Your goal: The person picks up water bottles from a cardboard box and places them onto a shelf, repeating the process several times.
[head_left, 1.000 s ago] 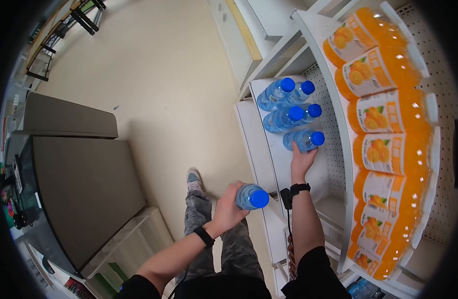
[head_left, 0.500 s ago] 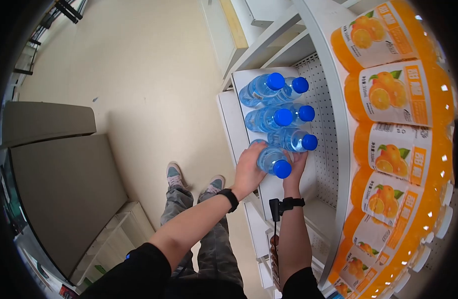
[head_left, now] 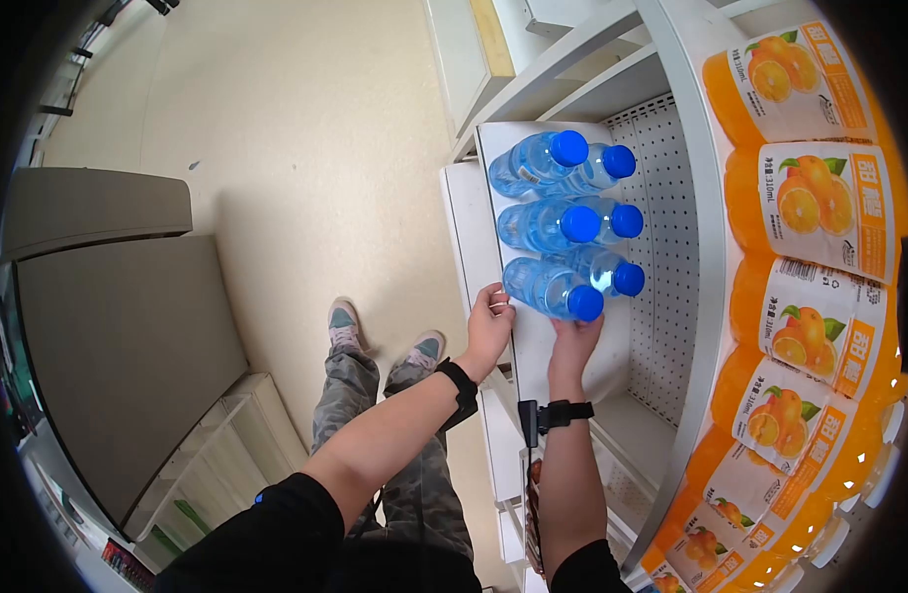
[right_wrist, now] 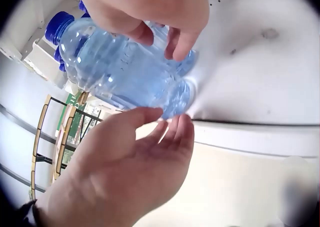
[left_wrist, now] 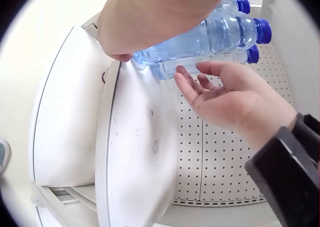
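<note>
Several clear water bottles with blue caps stand in two rows on a white shelf (head_left: 597, 361). Nearest me in the outer row is one water bottle (head_left: 543, 285), its cap pointing toward me in the head view. My left hand (head_left: 488, 331) is at the foot of this bottle by the shelf's edge, thumb and fingers loosely bent, not wrapped round it. Beside the same bottle, just below its cap in the head view, is my right hand (head_left: 575, 348). In the left wrist view, the right hand (left_wrist: 232, 97) has relaxed, spread fingers with nothing between them.
Packed orange drink bottles (head_left: 810, 208) fill a higher shelf on the right. A perforated back panel (head_left: 661, 217) closes off the water shelf. Pale floor (head_left: 305, 119) lies to the left, with a grey-topped cabinet (head_left: 128, 366) beyond it.
My left hand has carried the water bottle from over my legs to the shelf and let go of it. My right hand has come away from the rear bottle toward me.
</note>
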Motion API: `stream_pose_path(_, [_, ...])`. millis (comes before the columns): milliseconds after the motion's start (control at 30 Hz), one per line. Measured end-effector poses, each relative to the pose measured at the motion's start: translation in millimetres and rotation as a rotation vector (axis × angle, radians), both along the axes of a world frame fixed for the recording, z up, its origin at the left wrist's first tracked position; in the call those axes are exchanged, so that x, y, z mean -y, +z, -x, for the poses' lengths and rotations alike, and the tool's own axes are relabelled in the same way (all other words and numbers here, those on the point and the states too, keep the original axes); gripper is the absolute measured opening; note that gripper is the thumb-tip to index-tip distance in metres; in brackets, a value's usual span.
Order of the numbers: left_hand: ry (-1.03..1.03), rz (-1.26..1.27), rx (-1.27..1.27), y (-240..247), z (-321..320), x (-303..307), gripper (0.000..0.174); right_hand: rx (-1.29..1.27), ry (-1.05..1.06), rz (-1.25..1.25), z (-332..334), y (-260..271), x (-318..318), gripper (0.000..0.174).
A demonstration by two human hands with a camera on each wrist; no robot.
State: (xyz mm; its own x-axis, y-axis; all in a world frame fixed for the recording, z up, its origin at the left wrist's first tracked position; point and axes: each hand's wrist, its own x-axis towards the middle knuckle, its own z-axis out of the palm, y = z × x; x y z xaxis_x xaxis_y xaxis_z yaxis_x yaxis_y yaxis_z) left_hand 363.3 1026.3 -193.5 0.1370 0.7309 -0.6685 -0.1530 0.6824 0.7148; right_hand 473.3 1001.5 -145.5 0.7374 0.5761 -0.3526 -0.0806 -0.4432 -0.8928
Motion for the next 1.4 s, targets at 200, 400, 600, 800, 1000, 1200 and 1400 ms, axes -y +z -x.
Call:
stream_pose_path(200, [0.093,0.042,0.108,-7,-3,-1,0.04,-0.165,0.102,-0.033,30,-21,6,0.033])
stream_pose_path(400, [0.033,-0.072,0.022,-18,-2,-7,0.039,-0.112,0.111,-0.059,37,-10,-4,0.025])
stream_pose_path(600, [-0.048,-0.061,0.062,-19,3,-14,0.045,-0.092,0.135,-0.035,37,-18,-1,0.029])
stream_pose_path(800, [-0.166,-0.063,0.03,7,32,-8,0.051,-0.098,0.082,0.022,63,0,30,0.048])
stream_pose_path(1000, [-0.383,-0.165,0.007,44,134,47,0.054,-0.163,-0.026,0.153,116,54,124,0.058])
stream_pose_path(1200, [-0.407,-0.207,-0.172,136,263,79,0.042,-0.043,0.195,0.077,153,124,168,0.049])
stream_pose_path(1400, [-0.103,-0.517,-0.467,228,382,205,0.034,0.178,0.719,-0.102,210,151,199,0.043])
